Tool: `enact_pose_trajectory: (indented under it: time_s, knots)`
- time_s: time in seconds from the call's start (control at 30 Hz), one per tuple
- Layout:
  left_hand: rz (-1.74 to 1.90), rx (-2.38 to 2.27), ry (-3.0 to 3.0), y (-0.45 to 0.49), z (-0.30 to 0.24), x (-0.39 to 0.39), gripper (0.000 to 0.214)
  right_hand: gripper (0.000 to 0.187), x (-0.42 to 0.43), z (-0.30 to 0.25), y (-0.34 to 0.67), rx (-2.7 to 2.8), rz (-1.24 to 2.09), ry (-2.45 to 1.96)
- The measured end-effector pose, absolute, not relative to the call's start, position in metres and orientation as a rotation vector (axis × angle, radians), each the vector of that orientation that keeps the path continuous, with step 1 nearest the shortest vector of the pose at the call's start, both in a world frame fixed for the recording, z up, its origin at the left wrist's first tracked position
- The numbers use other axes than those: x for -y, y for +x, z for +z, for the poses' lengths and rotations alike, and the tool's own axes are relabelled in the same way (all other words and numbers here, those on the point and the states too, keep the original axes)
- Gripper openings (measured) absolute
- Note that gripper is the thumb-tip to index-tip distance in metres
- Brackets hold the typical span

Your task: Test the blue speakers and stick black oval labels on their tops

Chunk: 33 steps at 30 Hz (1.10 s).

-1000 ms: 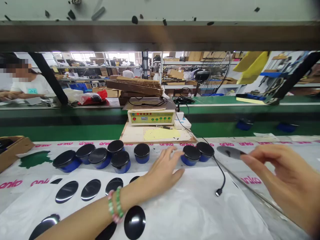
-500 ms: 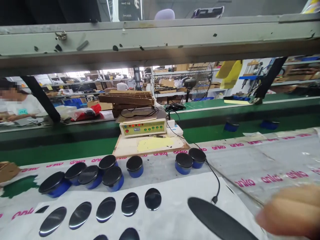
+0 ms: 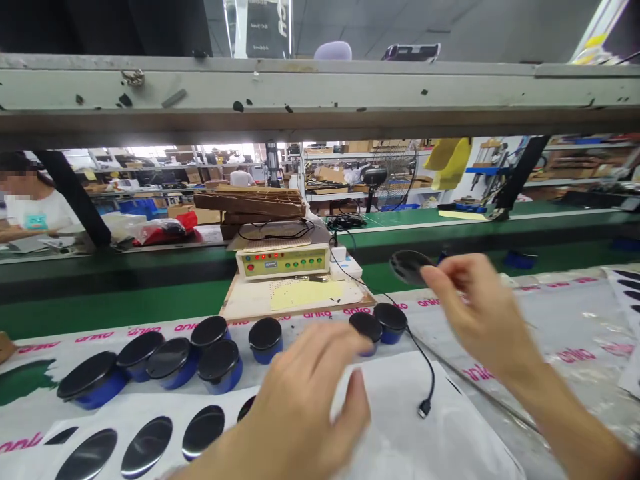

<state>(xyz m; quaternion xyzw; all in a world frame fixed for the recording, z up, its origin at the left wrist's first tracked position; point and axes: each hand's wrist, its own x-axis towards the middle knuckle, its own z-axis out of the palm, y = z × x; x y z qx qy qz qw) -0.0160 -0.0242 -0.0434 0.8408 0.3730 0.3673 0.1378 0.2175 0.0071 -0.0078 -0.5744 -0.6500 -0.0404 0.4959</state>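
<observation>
Right hand (image 3: 480, 300): thumb and fingertips pinch one dark disc (image 3: 411, 267) by its rim, other fingers curled. Forearm slants up from the near right corner of the worktop (image 3: 575, 320); disc aloft, seen against the green belt (image 3: 165, 300) past the far edge. Disc blurred; seems roughly flat, though hard to be sure.

Left hand (image 3: 310, 393): palm down above the sheet (image 3: 395, 400), fingers together toward the far edge, thumb spread wide, nothing seen in its grasp.

Left of it, more discs (image 3: 147, 445) in a row on the sheet. Cable (image 3: 431, 363) crosses the far edge, plug on the sheet.

Along the far edge, blue cups (image 3: 219, 367), black-topped: five clustered leftward, one apart, two paired further right.
</observation>
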Motion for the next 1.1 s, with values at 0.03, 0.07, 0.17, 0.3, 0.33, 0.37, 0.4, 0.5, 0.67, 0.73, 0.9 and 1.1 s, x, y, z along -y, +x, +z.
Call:
enact_pose_trajectory:
  time_s: [0.03,0.07,0.17,0.3,0.33,0.37,0.4,0.5,0.67,0.73,0.9,1.1]
  knots:
    - [0.993,-1.103,2.411,-0.008,-0.049,0.014,0.043,0.026,-0.023,-0.019,0.216,1.577,-0.056,-1.425]
    - [0.913,-1.133,2.381,0.0,-0.057,0.002,0.054,0.025,-0.038,-0.031,0.214,1.586,-0.032,-1.457]
    - [0.745,-1.155,2.299,0.023,-0.084,-0.031,0.079,0.024,-0.067,-0.072,0.204,1.649,0.05,-1.531]
    - [0.731,-1.089,2.303,0.035,-0.108,-0.055,0.064,0.027,-0.079,-0.102,0.202,1.642,0.18,-1.558]
    - [0.734,-1.092,2.303,0.035,-0.11,-0.057,0.063,0.028,-0.08,-0.103,0.205,1.626,0.212,-1.548]
    - [0.735,-1.097,2.303,0.034,-0.11,-0.057,0.063,0.029,-0.079,-0.101,0.209,1.604,0.24,-1.53]
    - [0.733,-1.103,2.304,0.033,-0.109,-0.056,0.064,0.03,-0.078,-0.097,0.214,1.574,0.262,-1.506]
    - [0.741,-1.16,2.307,0.03,-0.094,-0.045,0.072,0.027,-0.064,-0.075,0.223,1.46,0.326,-1.397]
    - [0.84,-0.921,2.072,0.027,-0.05,-0.001,0.083,0.027,-0.008,-0.038,0.198,1.412,0.564,-1.15]
    - [0.844,-0.663,1.767,0.024,-0.041,0.017,0.07,0.028,0.015,-0.033,0.181,1.428,0.687,-1.031]
    - [0.893,-0.868,1.505,0.0,-0.051,0.041,0.061,0.019,0.047,-0.045,0.148,1.43,0.654,-0.909]
    - [0.72,-1.271,1.77,-0.025,-0.049,0.056,0.065,0.017,0.059,-0.05,0.121,1.388,0.629,-0.92]
